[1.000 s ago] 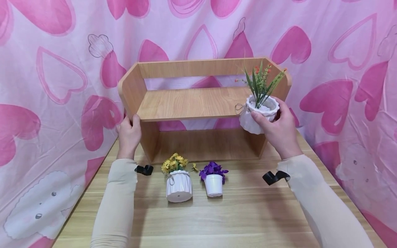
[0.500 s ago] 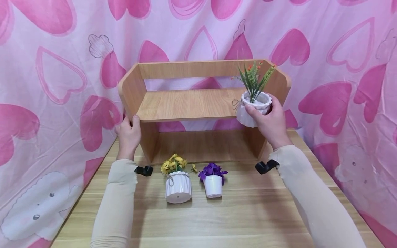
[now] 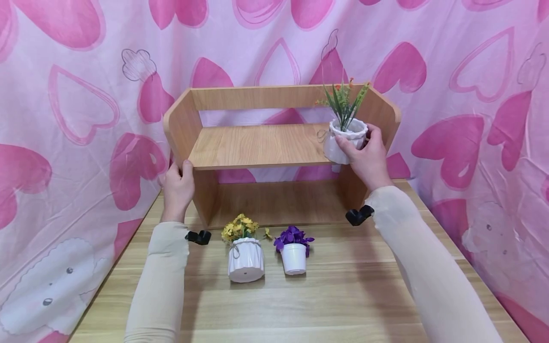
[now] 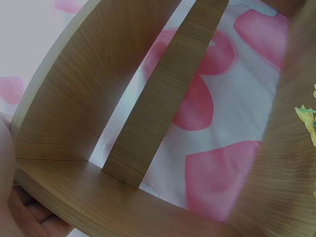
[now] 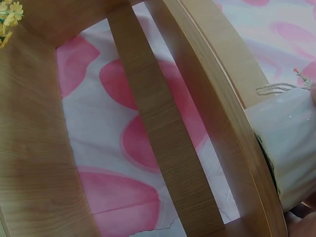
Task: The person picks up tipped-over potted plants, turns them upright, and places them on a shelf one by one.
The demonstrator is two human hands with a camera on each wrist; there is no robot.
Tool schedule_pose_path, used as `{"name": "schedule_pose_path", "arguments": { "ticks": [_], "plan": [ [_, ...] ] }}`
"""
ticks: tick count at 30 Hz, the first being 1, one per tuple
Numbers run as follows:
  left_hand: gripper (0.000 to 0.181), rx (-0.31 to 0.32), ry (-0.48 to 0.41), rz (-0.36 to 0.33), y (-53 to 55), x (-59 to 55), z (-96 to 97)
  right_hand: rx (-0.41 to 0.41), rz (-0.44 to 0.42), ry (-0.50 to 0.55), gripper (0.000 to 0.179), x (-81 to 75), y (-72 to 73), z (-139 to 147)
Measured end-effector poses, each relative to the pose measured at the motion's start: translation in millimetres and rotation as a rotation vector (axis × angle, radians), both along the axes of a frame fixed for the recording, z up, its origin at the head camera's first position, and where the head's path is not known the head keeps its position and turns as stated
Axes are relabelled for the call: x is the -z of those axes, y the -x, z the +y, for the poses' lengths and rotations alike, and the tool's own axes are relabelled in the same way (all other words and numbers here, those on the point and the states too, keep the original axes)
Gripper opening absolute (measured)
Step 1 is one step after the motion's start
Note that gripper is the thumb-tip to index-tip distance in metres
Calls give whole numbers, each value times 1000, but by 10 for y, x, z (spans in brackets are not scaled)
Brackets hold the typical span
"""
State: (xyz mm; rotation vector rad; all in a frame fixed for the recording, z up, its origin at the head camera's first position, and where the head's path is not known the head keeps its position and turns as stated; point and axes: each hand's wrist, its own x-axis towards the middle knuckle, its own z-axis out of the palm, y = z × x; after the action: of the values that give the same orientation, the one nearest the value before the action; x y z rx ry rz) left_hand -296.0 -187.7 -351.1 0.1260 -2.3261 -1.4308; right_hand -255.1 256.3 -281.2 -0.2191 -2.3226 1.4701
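A two-tier wooden shelf (image 3: 253,145) stands at the back of the table. My left hand (image 3: 177,190) grips the front edge of its left side panel (image 4: 84,79); in the left wrist view, fingers (image 4: 42,217) curl behind the wood. At the upper board's right end, my right hand (image 3: 371,159) holds a white ruffled pot (image 3: 335,146) with green leaves and small orange flowers. The pot is nearly upright and overlaps the board's front edge; whether it touches is unclear. The right wrist view shows the white pot (image 5: 291,138) and its twine bow (image 5: 276,89) close to the board edge.
On the table (image 3: 274,309), before the shelf, lie a white ribbed pot of yellow flowers (image 3: 246,261) and a smaller white pot of purple flowers (image 3: 294,258). A loose yellow flower (image 3: 268,234) lies between them. A pink heart-patterned curtain (image 3: 274,28) hangs behind and at both sides.
My right hand has carried the orange-flowered pot left and upward to the upper board's right front edge. The left hand has kept its grip on the side panel.
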Motion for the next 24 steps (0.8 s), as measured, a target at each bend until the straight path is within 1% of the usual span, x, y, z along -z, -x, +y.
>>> {"name": "schedule_pose_path", "arguments": {
  "ticks": [5,12,19,24],
  "plan": [
    [69,-12,14,-2,4,-16,0,11,-21,-15,98,-34,60,-24],
    [71,13,-8,-48,0,-10,9,21,-63,-48,100,-61,94,-18],
    [70,18,-21,-34,-16,13,8,24,-83,-48,101,-71,128,-21],
    [71,9,-13,-34,-14,9,14,26,-103,-37,103,-73,151,-19]
  ]
}}
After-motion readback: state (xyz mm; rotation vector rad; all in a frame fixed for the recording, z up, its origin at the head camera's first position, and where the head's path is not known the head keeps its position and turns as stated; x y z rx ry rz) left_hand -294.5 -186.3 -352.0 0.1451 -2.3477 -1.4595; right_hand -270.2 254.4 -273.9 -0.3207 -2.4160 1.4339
